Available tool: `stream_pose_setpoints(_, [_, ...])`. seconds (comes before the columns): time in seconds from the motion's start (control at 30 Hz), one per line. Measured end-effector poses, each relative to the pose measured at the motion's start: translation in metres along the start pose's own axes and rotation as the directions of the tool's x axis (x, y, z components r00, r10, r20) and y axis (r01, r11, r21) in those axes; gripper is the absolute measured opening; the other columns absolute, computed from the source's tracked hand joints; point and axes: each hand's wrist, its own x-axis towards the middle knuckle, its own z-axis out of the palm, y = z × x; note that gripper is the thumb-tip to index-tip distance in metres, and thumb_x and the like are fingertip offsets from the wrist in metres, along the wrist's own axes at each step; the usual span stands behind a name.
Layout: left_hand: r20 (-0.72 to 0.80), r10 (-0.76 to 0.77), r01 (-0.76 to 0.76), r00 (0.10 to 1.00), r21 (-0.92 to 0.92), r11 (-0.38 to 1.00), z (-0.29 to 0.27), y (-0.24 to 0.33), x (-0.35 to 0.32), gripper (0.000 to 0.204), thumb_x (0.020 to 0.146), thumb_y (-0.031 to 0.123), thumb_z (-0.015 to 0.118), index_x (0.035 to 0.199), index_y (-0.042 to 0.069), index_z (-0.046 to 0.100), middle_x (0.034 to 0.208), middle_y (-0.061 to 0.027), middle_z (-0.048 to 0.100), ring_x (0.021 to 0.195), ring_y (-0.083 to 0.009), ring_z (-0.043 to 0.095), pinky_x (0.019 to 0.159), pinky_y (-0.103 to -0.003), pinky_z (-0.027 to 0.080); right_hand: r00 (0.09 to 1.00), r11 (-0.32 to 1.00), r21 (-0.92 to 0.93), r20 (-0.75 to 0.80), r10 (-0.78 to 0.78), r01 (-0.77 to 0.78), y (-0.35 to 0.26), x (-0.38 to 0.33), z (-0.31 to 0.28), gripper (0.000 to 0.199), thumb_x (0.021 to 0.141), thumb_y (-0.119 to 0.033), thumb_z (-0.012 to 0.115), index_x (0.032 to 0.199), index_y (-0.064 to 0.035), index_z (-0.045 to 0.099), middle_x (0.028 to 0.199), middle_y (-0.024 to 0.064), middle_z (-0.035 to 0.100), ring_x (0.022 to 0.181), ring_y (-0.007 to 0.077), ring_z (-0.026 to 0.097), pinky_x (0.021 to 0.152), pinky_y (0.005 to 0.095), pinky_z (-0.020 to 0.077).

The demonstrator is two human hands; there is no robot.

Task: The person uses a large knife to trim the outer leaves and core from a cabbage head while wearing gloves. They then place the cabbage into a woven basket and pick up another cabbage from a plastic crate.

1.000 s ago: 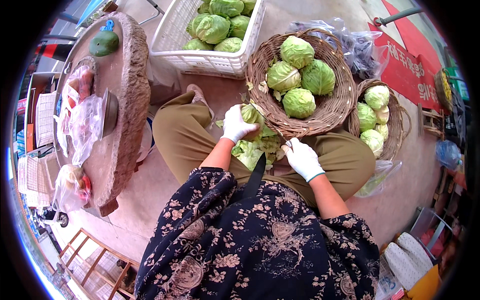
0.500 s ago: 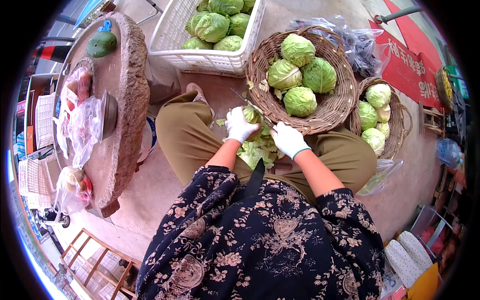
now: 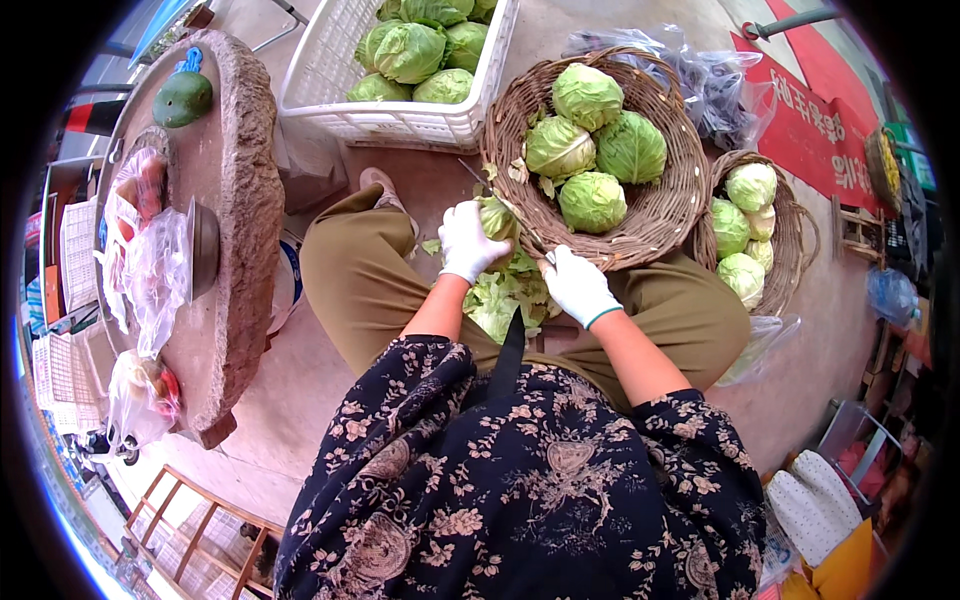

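A white glove covers my left hand point(image 3: 474, 243), whose fingers are closed round the side of a small green cabbage point(image 3: 496, 218) above my lap. My right hand point(image 3: 580, 287), gloved in white too, grips the handle of a long thin knife point(image 3: 532, 237). Its blade points up and left along the far side of that cabbage; whether it cuts in is too small to tell. Loose cabbage leaves point(image 3: 503, 302) lie piled below my hands, between my legs. Just beyond the knife stands a round wicker basket point(image 3: 673, 205) with several cabbages point(image 3: 590, 202) inside.
A white plastic crate point(image 3: 400, 126) of cabbages stands at the far side. On the right is a smaller wicker basket point(image 3: 793, 240) of cabbages, near plastic bags point(image 3: 715, 95). To my left, a stone table point(image 3: 245, 240) bears a green gourd point(image 3: 183, 98), a metal bowl and bagged produce.
The whole view has shifted slightly. My left hand has turned a little on the cabbage, and the knife lies closer along the basket's rim. Both grips are kept.
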Motion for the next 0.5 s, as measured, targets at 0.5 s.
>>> stream_pose_setpoints(0.5, [0.039,-0.029,0.03,0.999,-0.04,0.999,0.012,-0.004,-0.007,0.076,0.051,0.037,0.081,0.116,0.007,0.055,0.11,-0.0128,0.057,0.112,-0.032,0.049,0.096,-0.042,0.041,0.997,0.998,-0.068,0.079,0.003,0.003,0.008,0.04,0.02,0.037,0.093,-0.037,0.047,0.104,-0.0011,0.052,0.096,0.0244,0.065,0.093,0.0407,0.062,0.083,0.0478,0.0476])
